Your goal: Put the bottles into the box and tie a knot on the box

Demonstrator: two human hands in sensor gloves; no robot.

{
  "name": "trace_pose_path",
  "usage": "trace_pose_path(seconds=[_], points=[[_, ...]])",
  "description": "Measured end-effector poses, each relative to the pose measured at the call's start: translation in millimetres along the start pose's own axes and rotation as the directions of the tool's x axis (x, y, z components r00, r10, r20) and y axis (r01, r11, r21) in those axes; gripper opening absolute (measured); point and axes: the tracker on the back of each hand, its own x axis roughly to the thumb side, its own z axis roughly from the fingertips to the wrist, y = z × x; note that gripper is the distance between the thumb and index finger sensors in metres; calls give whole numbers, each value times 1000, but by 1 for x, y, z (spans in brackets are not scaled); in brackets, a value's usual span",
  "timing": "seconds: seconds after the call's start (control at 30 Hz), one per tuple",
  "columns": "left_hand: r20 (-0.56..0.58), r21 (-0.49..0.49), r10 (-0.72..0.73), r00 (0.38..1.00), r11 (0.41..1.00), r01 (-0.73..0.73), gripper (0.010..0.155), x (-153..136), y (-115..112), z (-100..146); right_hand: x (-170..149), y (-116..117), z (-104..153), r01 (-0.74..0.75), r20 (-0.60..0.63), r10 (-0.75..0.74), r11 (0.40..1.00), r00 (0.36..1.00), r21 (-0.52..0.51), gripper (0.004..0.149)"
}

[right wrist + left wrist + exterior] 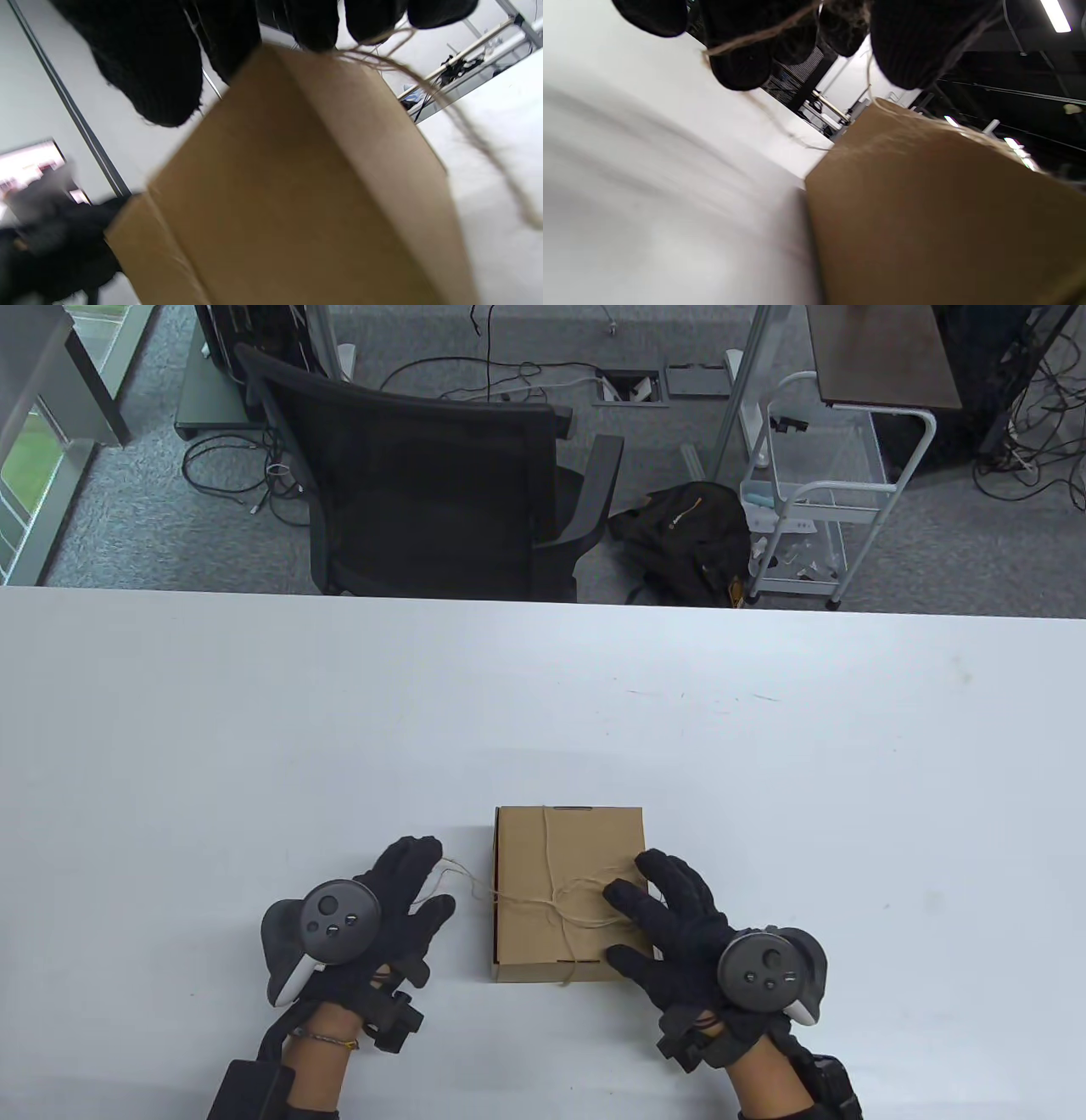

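Observation:
A closed brown cardboard box (543, 848) lies near the front of the white table (254, 729). Thin twine (556, 909) is wrapped round it and crosses in a knot on the lid. My right hand (632, 912) rests on the right part of the lid with its fingers straight and spread, right next to a loop of the twine. My left hand (424, 874) lies on the table just left of the box with its fingers extended. A loose twine end (755, 36) runs from the box (925, 212) across those fingers (742, 63). No bottle is visible.
A black office chair (441, 483) stands behind the table's far edge, with a dark bag (679, 534) and a white wire cart (806, 500) to its right. Cables lie on the grey carpet.

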Motion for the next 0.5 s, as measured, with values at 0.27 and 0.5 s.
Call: trace_pose_path(seconds=[0.27, 0.5], points=[[124, -3, -86, 989, 996, 87, 80, 51, -30, -3, 6, 11, -6, -8, -44, 7, 1000, 999, -25, 41], [211, 49, -209, 955, 978, 203, 48, 62, -32, -5, 5, 5, -2, -72, -25, 70, 993, 997, -98, 42]])
